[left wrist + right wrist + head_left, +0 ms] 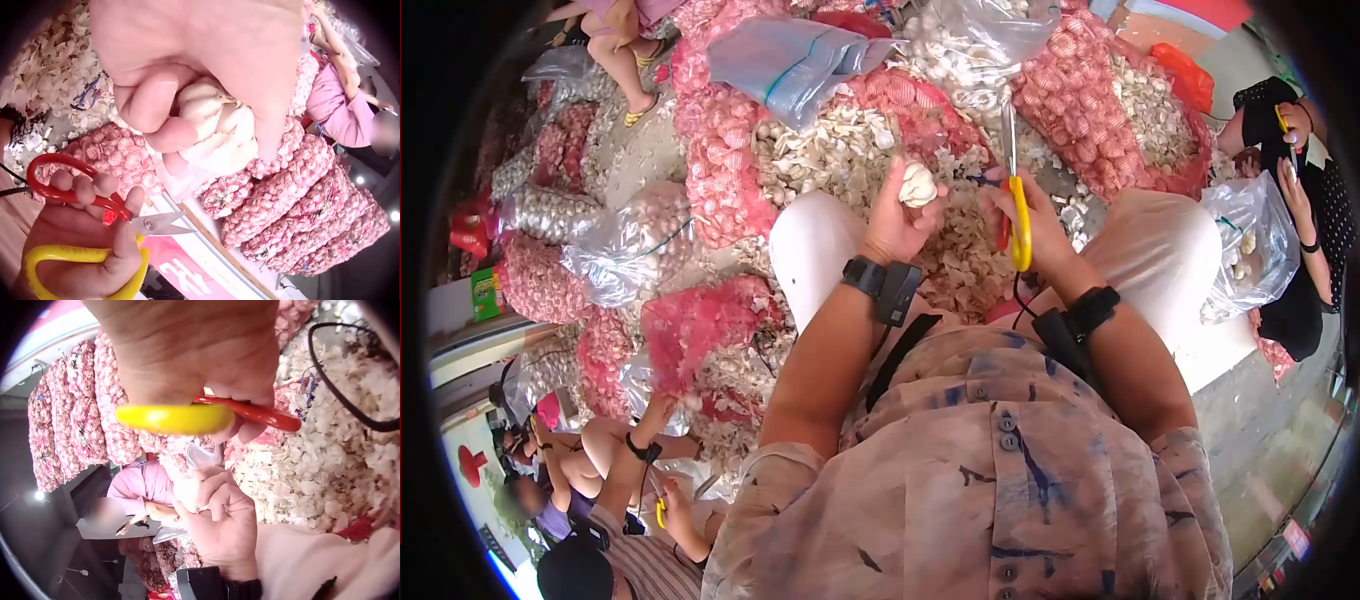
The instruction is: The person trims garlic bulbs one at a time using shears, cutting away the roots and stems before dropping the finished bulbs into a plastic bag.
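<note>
Fingers of my left hand [892, 222] curl round a white garlic bulb [918, 186]; my right hand [1048, 236] grips the scissors [1022, 228].
From the head view I see the bulb just above the centre of the frame, with the scissors to its right and apart from it, their blades pointing toward the top; the left wrist view shows me those blades slightly parted, between red and yellow handles. Loose garlic skins [968, 262] lie below my hands, between the knees. Toward the upper right I have a red net sack [1072, 95] full of garlic, a grey plastic bag [785, 58] lies at upper left of centre, and a clear bag [1262, 232] stands at the right.
</note>
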### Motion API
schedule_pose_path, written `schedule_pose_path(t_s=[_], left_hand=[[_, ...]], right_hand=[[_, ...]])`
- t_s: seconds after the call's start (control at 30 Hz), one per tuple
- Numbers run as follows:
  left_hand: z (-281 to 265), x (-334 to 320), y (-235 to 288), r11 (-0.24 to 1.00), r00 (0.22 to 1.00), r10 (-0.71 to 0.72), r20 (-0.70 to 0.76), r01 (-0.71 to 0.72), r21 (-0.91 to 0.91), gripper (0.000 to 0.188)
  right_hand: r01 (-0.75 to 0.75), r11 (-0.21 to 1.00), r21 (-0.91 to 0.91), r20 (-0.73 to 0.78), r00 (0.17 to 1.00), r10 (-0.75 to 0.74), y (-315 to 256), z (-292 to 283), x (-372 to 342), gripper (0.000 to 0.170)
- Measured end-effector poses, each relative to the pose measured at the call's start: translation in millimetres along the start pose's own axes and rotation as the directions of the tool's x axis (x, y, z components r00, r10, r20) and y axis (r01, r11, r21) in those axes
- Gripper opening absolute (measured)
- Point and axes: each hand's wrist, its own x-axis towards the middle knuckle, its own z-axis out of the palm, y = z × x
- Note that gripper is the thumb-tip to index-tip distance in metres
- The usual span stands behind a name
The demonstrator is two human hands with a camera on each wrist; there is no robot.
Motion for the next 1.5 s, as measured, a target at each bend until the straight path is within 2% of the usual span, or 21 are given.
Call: schedule_pose_path(t_s=[0.07,0.2,0.27,0.4,0.53,0.6,0.73,0.9,1.0,1.03,1.1,1.13,1.2,1.27,1.3,1.33,1.37,1.4,1.43,1.47,1.5], left_hand=[[8,1,1,0.999,0.992,0.034,-0.125,-0.037,-0.018,0.044],[9,9,0,0.999,0.996,0.035,-0.079,-0.036,-0.019,0.045],[21,13,-4,0.993,0.976,0.12,-0.185,-0.113,0.045,0.045],[32,11,4,0.997,0.988,0.06,-0.139,-0.052,0.061,0.047],[33,32,21,0.996,0.992,-0.048,0.114,0.04,0.076,0.048],[50,45,26,0.982,0.995,0.038,-0.095,-0.02,0.186,0.044],[76,91,45,0.972,1.0,-0.018,0.021,0.013,0.233,0.036],[130,159,60,0.963,0.996,-0.048,-0.077,0.066,0.261,0.037],[149,218,81,0.98,0.99,-0.075,-0.12,0.095,0.175,0.053],[160,234,85,0.979,0.982,-0.009,-0.187,0.047,0.197,0.058],[140,279,100,0.973,0.997,0.013,0.08,-0.031,0.228,0.055],[124,291,101,0.975,0.998,-0.004,0.055,-0.008,0.224,0.055],[96,307,103,0.941,0.984,0.173,0.031,-0.175,0.289,0.027],[90,268,75,0.775,0.855,0.505,0.116,-0.509,0.375,0.037],[86,246,63,0.763,0.852,0.522,-0.024,-0.454,0.46,0.021],[63,226,49,0.706,0.849,0.517,0.105,-0.493,0.509,0.02],[45,203,29,0.707,0.861,0.506,0.053,-0.449,0.547,0.017],[30,178,11,0.727,0.886,0.46,-0.056,-0.339,0.597,0.025],[-4,164,-12,0.758,0.879,0.473,-0.066,-0.368,0.538,0.028],[-31,139,-31,0.744,0.834,0.451,-0.317,-0.156,0.649,0.031],[-69,117,-49,0.699,0.796,0.468,-0.383,-0.068,0.712,0.033]], right_hand=[[-0.071,0.995,0.072,-0.026,0.997,0.074,-5,2,-5,0.032],[-0.127,0.99,0.068,-0.019,0.991,0.129,-18,3,-9,0.034],[-0.097,0.993,0.064,-0.02,0.995,0.099,-16,3,-10,0.035],[-0.08,0.997,0.008,-0.034,0.996,0.08,-22,5,-14,0.035],[-0.066,0.998,0.006,-0.04,0.997,0.066,-50,-1,-17,0.032],[0.013,1.0,0.009,-0.091,0.996,-0.012,-62,-8,-15,0.03],[0.162,0.986,-0.044,-0.136,0.977,-0.166,-101,-31,-10,0.028],[0.213,0.977,-0.012,-0.218,0.953,-0.211,-116,-65,-3,0.027],[0.163,0.978,0.127,-0.311,0.943,-0.117,-114,-70,0,0.028],[0.181,0.971,0.157,-0.319,0.94,-0.124,-114,-67,2,0.028],[0.215,0.961,0.174,-0.306,0.939,-0.155,-112,-66,8,0.029],[0.189,0.964,0.186,-0.311,0.942,-0.125,-112,-67,9,0.029],[0.248,0.963,0.105,-0.257,0.942,-0.214,-116,-69,13,0.029],[0.231,0.966,0.114,-0.256,0.946,-0.196,-120,-70,16,0.031],[0.217,0.965,0.149,-0.277,0.946,-0.17,-123,-69,17,0.032],[0.2,0.962,0.184,-0.293,0.946,-0.141,-125,-67,18,0.033],[0.189,0.957,0.222,-0.282,0.952,-0.122,-126,-66,20,0.036],[0.172,0.959,0.226,-0.276,0.955,-0.106,-127,-65,22,0.036],[0.172,0.96,0.222,-0.276,0.955,-0.108,-126,-63,24,0.037],[0.173,0.961,0.216,-0.277,0.954,-0.109,-126,-60,26,0.039],[0.152,0.964,0.22,-0.276,0.957,-0.088,-126,-57,28,0.041]])
